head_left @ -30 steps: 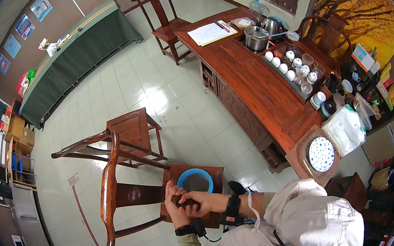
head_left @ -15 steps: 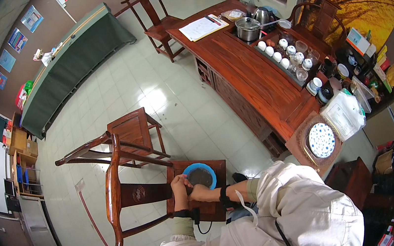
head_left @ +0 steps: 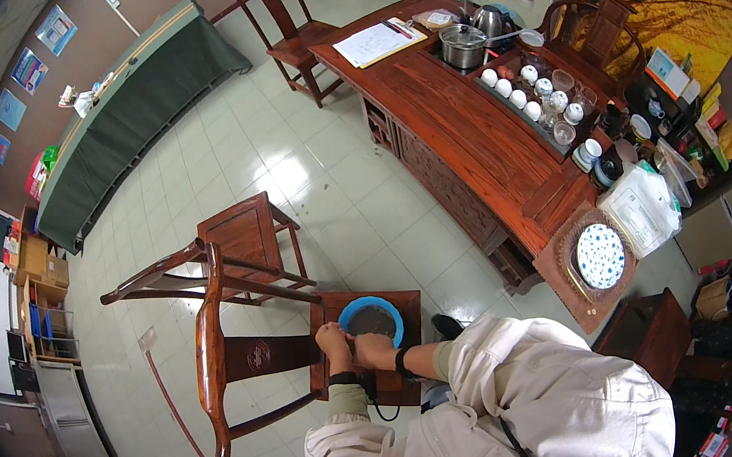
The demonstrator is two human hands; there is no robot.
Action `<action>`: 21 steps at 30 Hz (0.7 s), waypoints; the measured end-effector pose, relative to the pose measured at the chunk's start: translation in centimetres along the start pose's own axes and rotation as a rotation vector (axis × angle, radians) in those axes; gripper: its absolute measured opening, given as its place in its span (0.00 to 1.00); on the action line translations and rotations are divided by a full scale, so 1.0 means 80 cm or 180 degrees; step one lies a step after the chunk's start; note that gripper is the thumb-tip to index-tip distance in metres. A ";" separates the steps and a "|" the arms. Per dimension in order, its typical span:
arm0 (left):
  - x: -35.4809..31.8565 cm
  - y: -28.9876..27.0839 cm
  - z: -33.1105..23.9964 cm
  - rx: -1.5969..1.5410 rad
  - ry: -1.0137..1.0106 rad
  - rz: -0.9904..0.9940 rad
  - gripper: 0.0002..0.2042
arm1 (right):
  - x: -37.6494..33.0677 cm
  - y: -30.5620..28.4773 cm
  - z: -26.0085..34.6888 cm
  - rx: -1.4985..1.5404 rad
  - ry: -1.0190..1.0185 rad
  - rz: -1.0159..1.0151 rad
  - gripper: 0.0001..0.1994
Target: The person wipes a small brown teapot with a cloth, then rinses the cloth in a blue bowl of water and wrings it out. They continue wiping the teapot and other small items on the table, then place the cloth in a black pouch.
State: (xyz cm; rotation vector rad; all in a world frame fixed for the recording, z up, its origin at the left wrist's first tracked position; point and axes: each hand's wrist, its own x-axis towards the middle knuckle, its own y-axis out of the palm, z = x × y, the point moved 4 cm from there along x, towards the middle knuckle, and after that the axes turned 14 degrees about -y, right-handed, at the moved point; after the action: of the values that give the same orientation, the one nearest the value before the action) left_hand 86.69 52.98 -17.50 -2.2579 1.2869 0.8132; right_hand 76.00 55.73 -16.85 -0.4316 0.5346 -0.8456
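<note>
- Fingers of left hand (head_left: 334,337) and right hand (head_left: 371,348) curled, pressed close together at near rim of round blue plastic basin (head_left: 372,317); exact grip too small to tell.
- Basin low in frame centre, resting on dark wooden armchair seat (head_left: 405,381), dark contents inside.
- Judged midway: hands at basin, contents unclear.
- Long reddish wooden tea table (head_left: 474,136) upper right, untouched.

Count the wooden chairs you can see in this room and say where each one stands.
4: one holding the blue basin at the hands; one behind it; one at the long table's far end; one behind the table, right. Others may be hidden.
</note>
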 end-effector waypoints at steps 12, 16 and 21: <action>0.008 0.000 0.028 -0.0181 0.0037 -0.0233 0.08 | 0.000 -0.007 -0.013 -0.0563 -0.0272 0.0189 0.10; 0.006 -0.019 0.046 -0.0791 -0.1003 -0.0172 0.09 | 0.005 0.001 -0.016 -0.0371 -0.0240 0.0691 0.14; -0.014 -0.041 0.037 -0.1069 -0.1411 0.0583 0.20 | 0.007 -0.012 -0.011 0.0526 -0.0215 0.0644 0.37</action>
State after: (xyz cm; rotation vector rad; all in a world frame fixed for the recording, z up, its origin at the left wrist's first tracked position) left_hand 88.28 57.06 -18.76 -2.0385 1.2201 1.5960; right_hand 75.21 54.58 -17.15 -0.2490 0.4342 -0.6722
